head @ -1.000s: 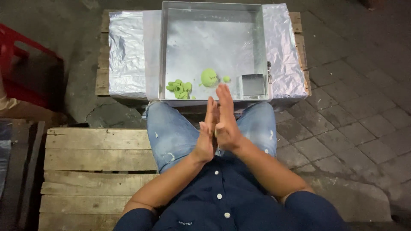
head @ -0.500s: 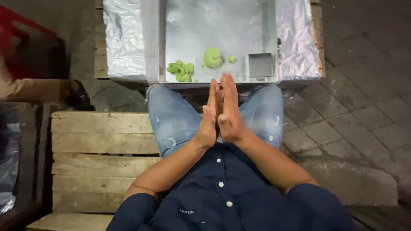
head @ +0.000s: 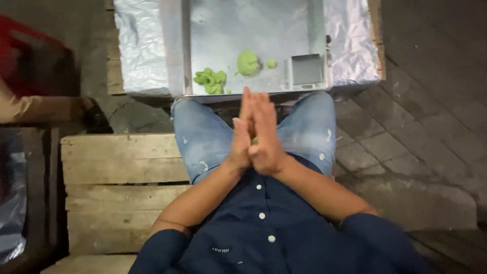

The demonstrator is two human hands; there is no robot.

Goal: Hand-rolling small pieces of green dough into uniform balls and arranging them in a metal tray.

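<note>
Metal tray [head: 228,30]: two dough lumps [head: 247,62] (palms [head: 256,134] pressed).

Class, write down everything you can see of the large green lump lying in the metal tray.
The large green lump is a rounded, soft-looking mass, like dough, pale green with a slightly uneven surface. It lies on the floor of the metal tray, towards its near edge. A much smaller green ball sits just to its right, and a cluster of small green pieces lies apart to its left. Neither hand touches it.
</note>
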